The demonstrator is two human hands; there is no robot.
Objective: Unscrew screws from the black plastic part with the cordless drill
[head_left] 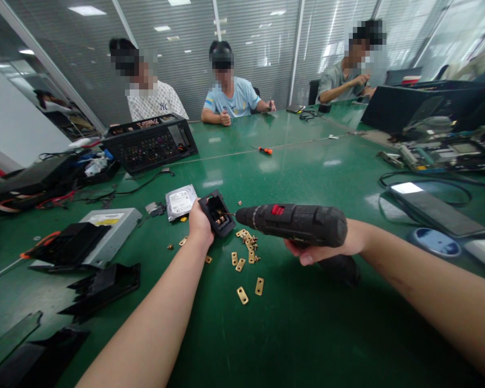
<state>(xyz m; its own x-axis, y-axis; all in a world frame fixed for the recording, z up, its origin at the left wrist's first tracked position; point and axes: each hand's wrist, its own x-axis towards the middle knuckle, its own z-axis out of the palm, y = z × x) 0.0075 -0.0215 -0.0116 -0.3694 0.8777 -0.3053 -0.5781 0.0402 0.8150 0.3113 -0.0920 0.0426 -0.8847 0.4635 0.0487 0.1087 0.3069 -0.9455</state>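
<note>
My left hand [201, 225] grips a small black box [226, 227] by its left side, its open face turned toward the right. Brass-coloured screws or terminals show inside it. My right hand [327, 249] is wrapped round the handle of a black cordless drill [303, 223] with a red switch on top. The drill points left, and its thin bit reaches into the box's opening; whether the tip sits in a screw I cannot make out. On the green table below lie several brass plates [242, 295], each with two holes, and a heap of loose screws [254, 242].
A hard drive [180, 201] lies behind my left hand. To the left are an optical drive [125, 221], black plastic pieces [105, 285] and a computer case [153, 143]. An orange screwdriver [265, 151] lies mid-table. Circuit boards [448, 148] stand right. Three people sit across.
</note>
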